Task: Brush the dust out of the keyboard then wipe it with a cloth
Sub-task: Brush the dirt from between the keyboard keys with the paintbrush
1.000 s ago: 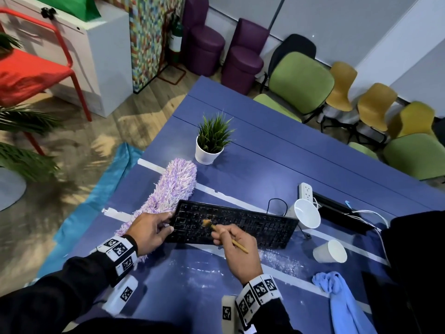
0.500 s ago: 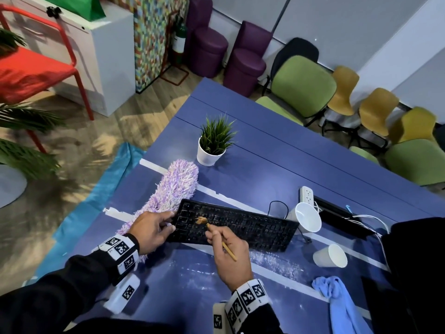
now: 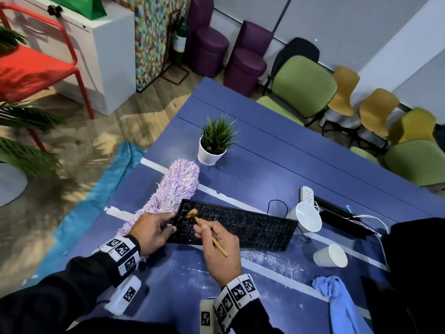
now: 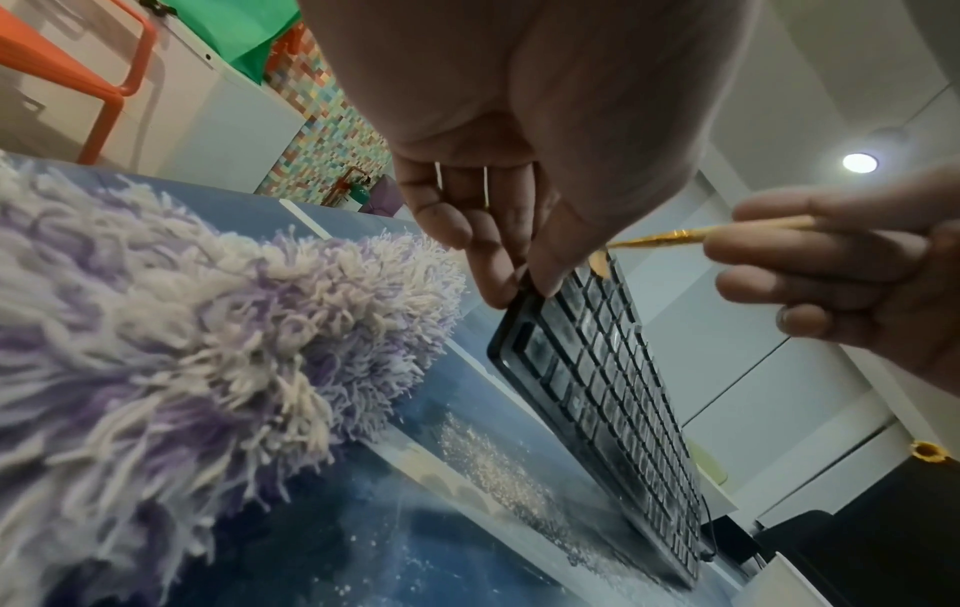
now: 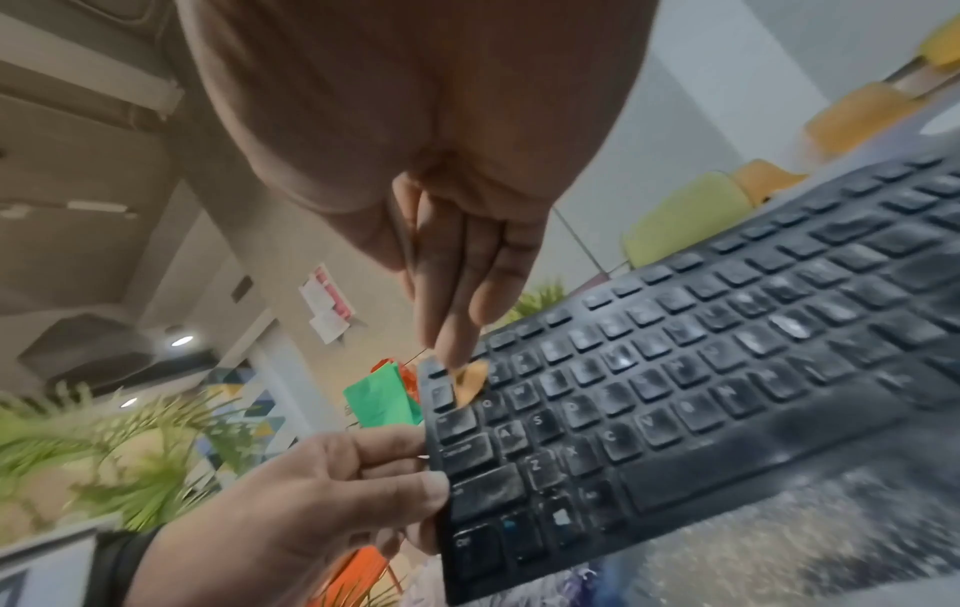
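Observation:
A black keyboard (image 3: pixel 240 227) lies on the blue table (image 3: pixel 265 169), its keys dusty (image 5: pixel 727 349). My left hand (image 3: pixel 154 231) grips its left end, thumb on top and fingers under the edge (image 4: pixel 511 283). My right hand (image 3: pixel 216 247) pinches a thin wooden brush (image 3: pixel 212 239), and the tan bristles (image 3: pixel 192 213) press on the keys at the top left corner (image 5: pixel 470 384). The golden handle (image 4: pixel 701 236) shows in the left wrist view. A blue cloth (image 3: pixel 337 302) lies crumpled at the table's near right.
A purple fluffy duster (image 3: pixel 173 191) lies left of the keyboard, beside my left hand. A potted plant (image 3: pixel 214 145) stands behind it. Two white cups (image 3: pixel 307 220) (image 3: pixel 331 256) lie tipped at the right, near a power strip (image 3: pixel 308 195) and cables. White dust (image 3: pixel 272 260) covers the table in front.
My right hand has swept the brush leftward along the keys, from the middle-left to the top left corner. My left hand keeps its hold on the keyboard's end.

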Available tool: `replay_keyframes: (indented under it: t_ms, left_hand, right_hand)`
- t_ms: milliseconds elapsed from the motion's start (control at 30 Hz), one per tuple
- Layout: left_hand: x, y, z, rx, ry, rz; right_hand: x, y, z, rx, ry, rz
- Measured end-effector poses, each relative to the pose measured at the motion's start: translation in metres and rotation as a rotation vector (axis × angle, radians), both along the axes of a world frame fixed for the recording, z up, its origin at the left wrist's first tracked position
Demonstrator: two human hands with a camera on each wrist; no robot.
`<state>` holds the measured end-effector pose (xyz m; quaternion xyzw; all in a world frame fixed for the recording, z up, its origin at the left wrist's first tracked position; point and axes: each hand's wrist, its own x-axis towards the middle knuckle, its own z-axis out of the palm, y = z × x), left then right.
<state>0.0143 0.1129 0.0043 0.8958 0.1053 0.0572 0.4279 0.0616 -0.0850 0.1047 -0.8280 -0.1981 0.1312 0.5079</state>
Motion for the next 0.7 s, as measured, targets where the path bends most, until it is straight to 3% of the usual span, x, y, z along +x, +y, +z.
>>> replay_keyframes:
  t_ms: [67,200,367,633,700]
  left_hand:
    - [-0.001,0.003,-0.003,0.002,0.003,-0.003]
    - [-0.002,0.001,-0.002,0.023,0.009,-0.012]
    - [-0.001,0.003,0.004,0.032,0.040,0.013]
    - [-0.003,-0.002,0.012,0.035,-0.008,0.002]
    - [-0.003,-0.003,0.010,0.047,0.006,0.002]
  right_hand:
    - [-0.003,0.007,0.005,-0.026,-0.012,0.057]
    - [-0.003,0.012,0.005,0.077,0.045,-0.103]
    - [-0.012,0.028,0.004,0.012,0.027,0.014]
    - [0.016,-0.022,0.009,0.090,0.137,-0.347]
    - [0.013,-0.021,0.006,0.064,0.130,-0.334]
